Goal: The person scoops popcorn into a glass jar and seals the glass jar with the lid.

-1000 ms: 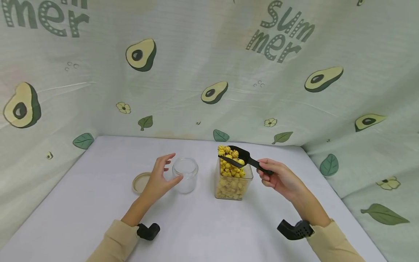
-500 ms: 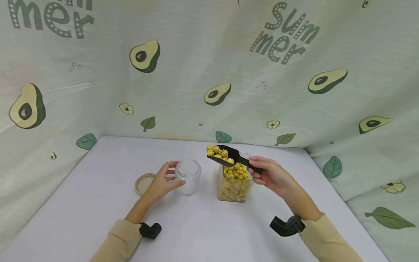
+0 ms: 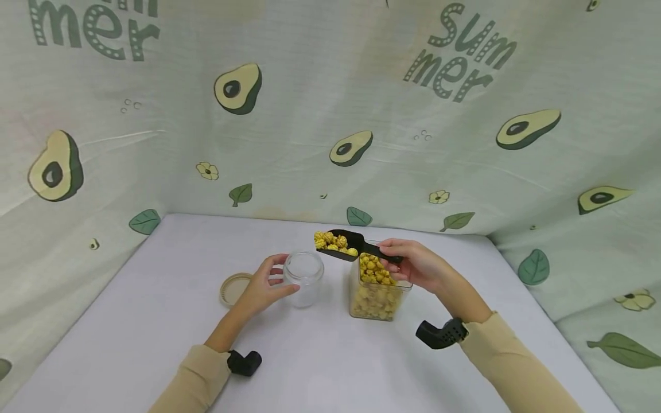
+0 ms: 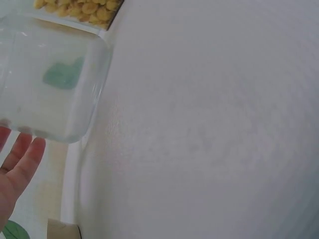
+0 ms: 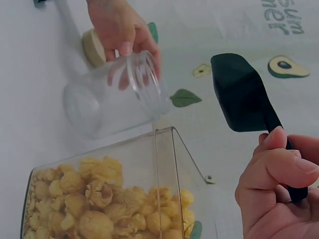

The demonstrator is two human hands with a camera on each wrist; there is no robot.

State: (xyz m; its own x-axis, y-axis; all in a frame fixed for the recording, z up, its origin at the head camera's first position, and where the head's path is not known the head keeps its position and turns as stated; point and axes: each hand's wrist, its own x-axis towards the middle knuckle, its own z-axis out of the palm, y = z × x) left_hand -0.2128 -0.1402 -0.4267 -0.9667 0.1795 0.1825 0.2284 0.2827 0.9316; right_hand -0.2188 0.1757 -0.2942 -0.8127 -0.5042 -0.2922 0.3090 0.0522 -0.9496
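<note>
My left hand [image 3: 267, 288] holds a clear round jar [image 3: 304, 281] from its left side, thumb in front and fingers behind. The right wrist view shows its thumb near the jar's threaded neck [image 5: 142, 82]; nothing is visible inside the jar. My right hand [image 3: 415, 263] grips the handle of a black scoop [image 3: 353, 238]. Yellow popcorn [image 3: 333, 242] lies in the scoop, which is held level just right of the jar's mouth, above it. Below the right hand stands a clear square container [image 3: 377, 301] of popcorn.
A round beige lid [image 3: 227, 289] lies on the white table [image 3: 320, 367] to the left of the jar, partly behind the left hand. A printed cloth [image 3: 289, 115] hangs behind the table.
My left hand has closed in from beside the jar and taken hold of it. My right hand has carried the loaded scoop leftward from over the container towards the jar.
</note>
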